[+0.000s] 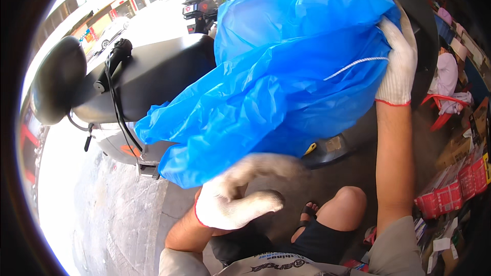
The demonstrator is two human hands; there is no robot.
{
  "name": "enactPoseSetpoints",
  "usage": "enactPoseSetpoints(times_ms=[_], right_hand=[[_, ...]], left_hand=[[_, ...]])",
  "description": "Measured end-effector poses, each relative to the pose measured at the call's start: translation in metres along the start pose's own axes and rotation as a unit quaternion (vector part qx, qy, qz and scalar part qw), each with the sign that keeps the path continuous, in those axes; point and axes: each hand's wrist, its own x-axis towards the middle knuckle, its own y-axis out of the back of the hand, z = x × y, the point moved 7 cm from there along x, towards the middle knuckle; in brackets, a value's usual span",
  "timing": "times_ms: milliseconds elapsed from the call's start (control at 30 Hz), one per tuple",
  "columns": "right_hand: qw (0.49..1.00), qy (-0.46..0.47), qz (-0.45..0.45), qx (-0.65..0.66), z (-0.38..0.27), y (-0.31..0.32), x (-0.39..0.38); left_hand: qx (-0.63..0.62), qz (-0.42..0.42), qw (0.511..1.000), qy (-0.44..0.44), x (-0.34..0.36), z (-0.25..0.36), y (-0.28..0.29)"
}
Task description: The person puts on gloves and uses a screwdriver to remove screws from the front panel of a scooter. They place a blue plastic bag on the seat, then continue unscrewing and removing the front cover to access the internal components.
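A large, crumpled piece of thin blue plastic sheeting (pixel 266 92) spreads across the middle of the head view, with a short white cord (pixel 353 65) showing on it. At its upper right, my right hand (pixel 399 61), in a white knitted glove with a red cuff edge, grips the sheeting; some of its fingers are hidden behind the folds. My left hand (pixel 240 189), gloved likewise, is just below the sheeting's lower edge. Its thumb and blurred fingers are apart in a curve, with nothing between them.
A dark scooter (pixel 169 71) stands behind the sheeting, with its handlebar grip (pixel 120 53) and mirror (pixel 59 79) at the left. Another scooter (pixel 199 13) is parked farther back. Red-and-white boxes (pixel 455 189) and a red stool (pixel 445 105) crowd the right side.
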Motion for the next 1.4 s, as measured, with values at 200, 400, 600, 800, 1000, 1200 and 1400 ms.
enactPoseSetpoints(times_ms=[200, 400, 600, 800, 1000, 1200, 1400], right_hand=[[0.954, -0.106, -0.117, 0.256, -0.018, -0.017, -0.035], [0.837, -0.259, -0.311, 0.368, -0.011, 0.009, -0.067], [0.924, 0.23, -0.193, -0.236, -0.054, -0.016, -0.059], [0.902, 0.042, -0.35, 0.248, -0.045, -0.133, -0.047], [0.923, 0.032, -0.363, 0.123, 0.002, -0.186, -0.068], [0.907, -0.109, -0.406, 0.035, 0.059, -0.218, -0.114], [0.851, -0.17, -0.494, 0.051, 0.047, -0.284, -0.173]], left_hand=[[0.469, 0.238, 0.84, -0.137, 0.041, 0.045, 0.006], [0.356, 0.142, 0.918, -0.107, 0.067, 0.023, -0.004], [0.489, 0.19, 0.817, -0.24, 0.049, 0.115, 0.036], [0.917, 0.275, 0.18, -0.227, -0.017, 0.327, 0.16], [0.944, 0.329, -0.021, -0.004, -0.007, 0.472, 0.278], [0.783, 0.517, 0.346, 0.025, -0.066, 0.423, 0.379], [0.776, 0.398, 0.486, 0.058, -0.055, 0.343, 0.351]])
